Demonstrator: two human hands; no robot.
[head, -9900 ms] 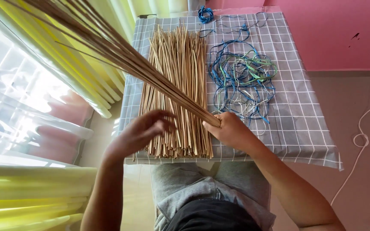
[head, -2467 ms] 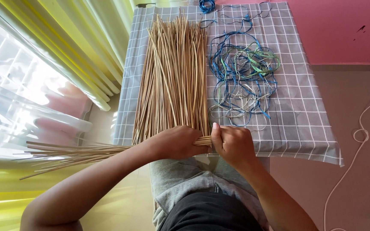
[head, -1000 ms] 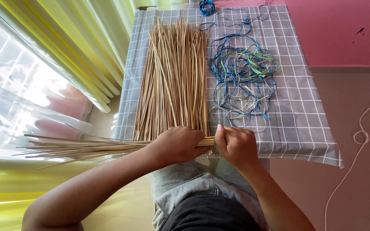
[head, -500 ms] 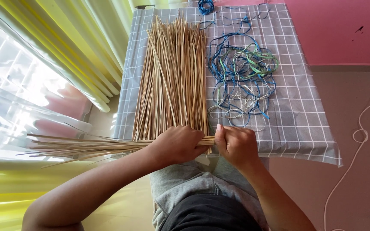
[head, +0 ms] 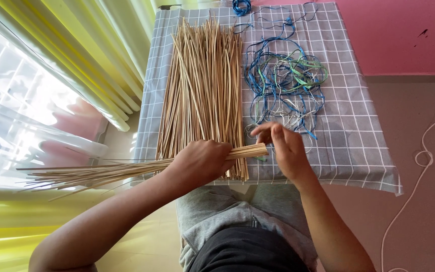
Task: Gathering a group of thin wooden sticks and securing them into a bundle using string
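Left hand clenched around a gathered bundle of thin tan sticks, held crosswise at the near edge of the grey checked tablecloth. Cut ends of the bundle poking out just past the fist toward the right, thin tips fanning loosely far out to the left of the cloth, toward the yellow curtain. Right hand loosely open, fingers curled just beside the cut ends, gripping nothing that can be made out. On the cloth, a large flat pile of the same tan sticks lying lengthwise under the fist, and to the right of that pile a tangle of blue, green and white cords.

Likely trouble: loose tips on the left splaying further, single sticks sliding out of the fist for want of any tie. A slack grip could also let the cut ends go uneven. Cords so knotted together might drag up in a clump, snagging on the pile.
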